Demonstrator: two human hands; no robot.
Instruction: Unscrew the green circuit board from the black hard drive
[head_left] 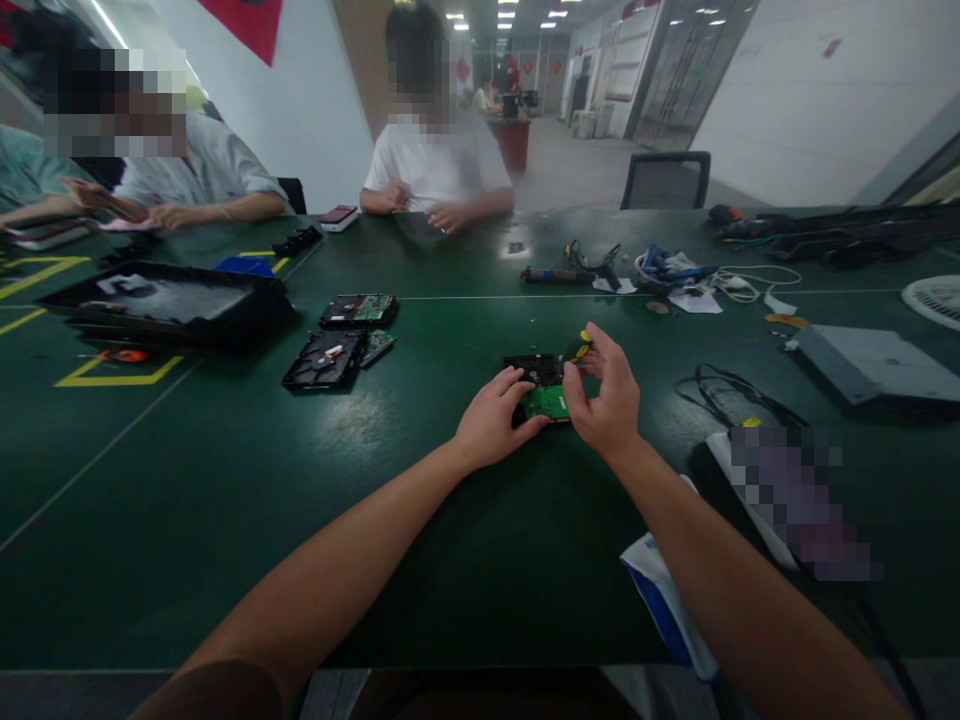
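A black hard drive (534, 368) with a green circuit board (546, 402) on its near side lies on the dark green table (420, 520) in front of me. My left hand (495, 418) rests on the drive's left side, fingers curled over the casing and board. My right hand (606, 392) is at the drive's right edge, thumb and fingers pinched at the board's corner. A yellow-and-black screwdriver handle (581, 350) shows just behind my right fingers.
Two more opened drives (326, 360) (358, 310) lie to the left beside a black tray (161, 305). A soldering iron (559, 273), cables (724, 390) and a grey case (874, 362) sit to the right. Two people sit across the table. A blue-and-white packet (660, 600) lies under my right forearm.
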